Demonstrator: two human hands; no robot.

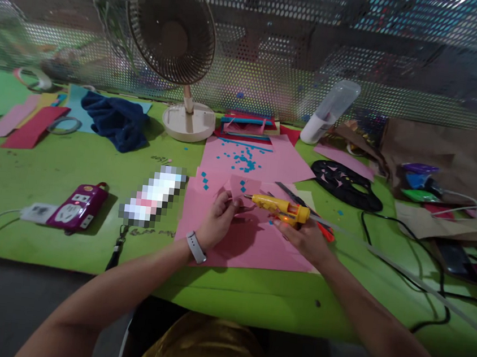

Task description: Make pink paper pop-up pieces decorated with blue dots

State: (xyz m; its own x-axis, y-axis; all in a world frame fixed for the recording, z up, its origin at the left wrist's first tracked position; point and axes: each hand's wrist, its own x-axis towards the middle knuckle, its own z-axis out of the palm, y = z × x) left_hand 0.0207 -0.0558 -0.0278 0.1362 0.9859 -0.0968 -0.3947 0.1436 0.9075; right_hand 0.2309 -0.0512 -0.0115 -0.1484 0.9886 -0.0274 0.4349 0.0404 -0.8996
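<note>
My left hand (218, 220), with a white watch band on the wrist, pinches a small pink paper piece (244, 187) above a large pink sheet (253, 242). My right hand (306, 238) grips a yellow hot glue gun (282, 207), held level with its nozzle pointing left and touching the pink piece. A long clear glue stick (395, 267) runs out of the gun's back to the right. Small blue paper squares (242, 161) lie scattered on pink paper behind my hands.
On the green table (52, 164) stand a white desk fan (174, 41), a purple power strip (77, 207), a blue cloth (117, 120), stacked coloured paper (248, 125), a black cut-out (346, 184), a clear bottle (328, 111) and brown paper bags (436, 159). Black cables (407, 276) loop at right.
</note>
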